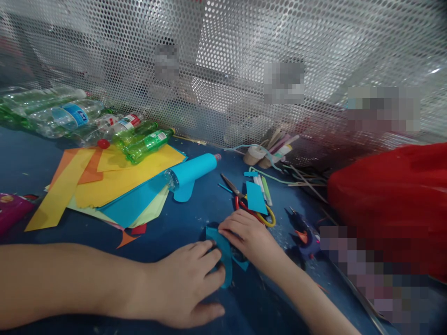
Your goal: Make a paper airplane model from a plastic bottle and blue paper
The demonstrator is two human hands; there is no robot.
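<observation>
A curved piece of blue paper lies on the dark blue table between my hands. My left hand rests flat on the table with its fingers stretched onto the paper's left edge. My right hand presses its fingers down on the paper's upper right part. Just beyond my right hand lie scissors with red and yellow handles and a small blue paper rectangle.
A bottle wrapped in blue paper lies mid-table beside yellow, orange and blue sheets. Empty plastic bottles line the perforated metal wall at left. Sticks and straws sit at the back, a glue gun and red cloth at right.
</observation>
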